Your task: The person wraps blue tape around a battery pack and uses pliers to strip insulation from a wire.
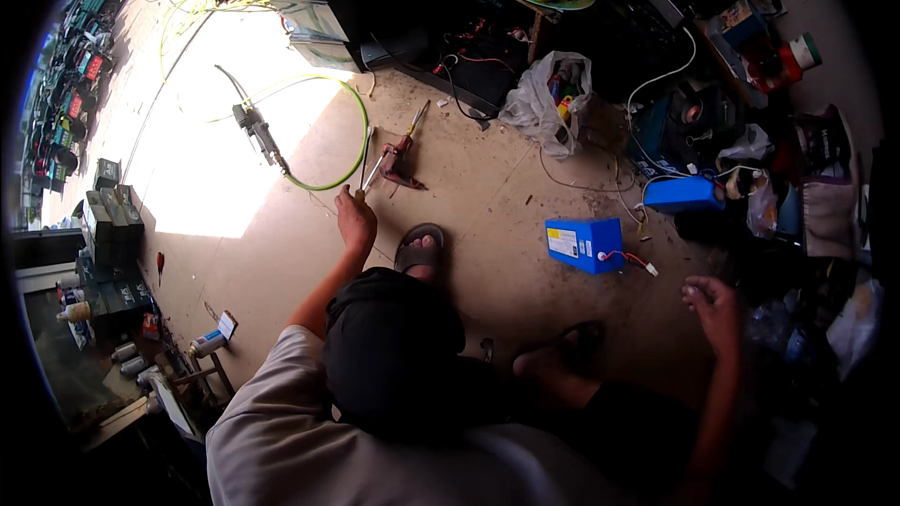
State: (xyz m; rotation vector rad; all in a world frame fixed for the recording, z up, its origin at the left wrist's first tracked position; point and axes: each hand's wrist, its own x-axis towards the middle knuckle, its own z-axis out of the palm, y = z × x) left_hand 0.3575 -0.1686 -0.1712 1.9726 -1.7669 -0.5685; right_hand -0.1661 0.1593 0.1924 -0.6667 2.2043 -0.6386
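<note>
"In the head view, where is there room to move?"

"A broad stretch of floor [497, 189] runs between the left hand [356, 218] and the blue pack [583, 245]. Clutter edges it along the top and right; a sandalled foot [420, 248] stands just beside the left hand."

"And the grips?"

"The left is closed around the near end of a thin-shafted tool [376, 171], its shaft pointing up toward a red pistol-shaped tool [399, 165]. The right hand [712, 305] has bent fingers; I can't tell whether they pinch anything. It's apart from the blue pack, to its right."

"How does that pack lie?"

"On the floor, label showing, with a red lead running to a white connector [652, 270]. A second blue pack [682, 194] sits above and to the right, by the clutter."

"What's the surface like?"

"Pale and jointed, stained in places. Strong light falls upper left, across a yellow-green hose [365, 122] and its dark nozzle tool [257, 134]."

"Containers?"

"A translucent plastic bag [555, 138] near the top holds small red and yellow things."
</note>
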